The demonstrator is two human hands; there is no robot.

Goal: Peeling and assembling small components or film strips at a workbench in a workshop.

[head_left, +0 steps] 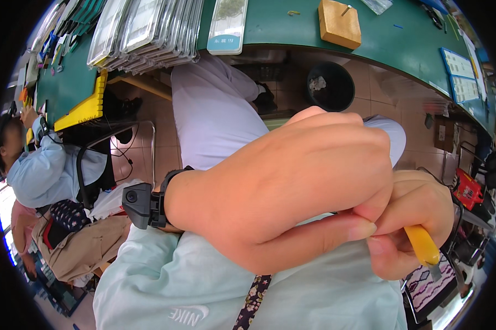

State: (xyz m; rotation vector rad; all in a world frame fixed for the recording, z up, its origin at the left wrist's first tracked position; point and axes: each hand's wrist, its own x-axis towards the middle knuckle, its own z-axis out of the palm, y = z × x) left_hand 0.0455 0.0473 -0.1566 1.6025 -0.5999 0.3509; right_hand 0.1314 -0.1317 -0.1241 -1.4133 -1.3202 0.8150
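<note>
My left hand (292, 181), a black camera strapped to its wrist, is closed in front of my chest. Its thumb and forefinger pinch together, and whatever may be between them is too hidden to make out. Right against its fingertips, my right hand (418, 209) is curled around a tool with a yellow handle (422, 245). A short grey end (434, 272) shows below that yellow part; the rest of the tool is covered by my fingers. Both hands hover above my lap, off the table.
On the green table (281, 27) lie stacked clear plastic cases (149, 33), a single flat case (227, 27) and a wooden block (338, 25) with a metal pin. A black bin (330, 85) stands beneath. At left, another person in a light blue sleeve (44, 165) sits beside a yellow rack (86, 107).
</note>
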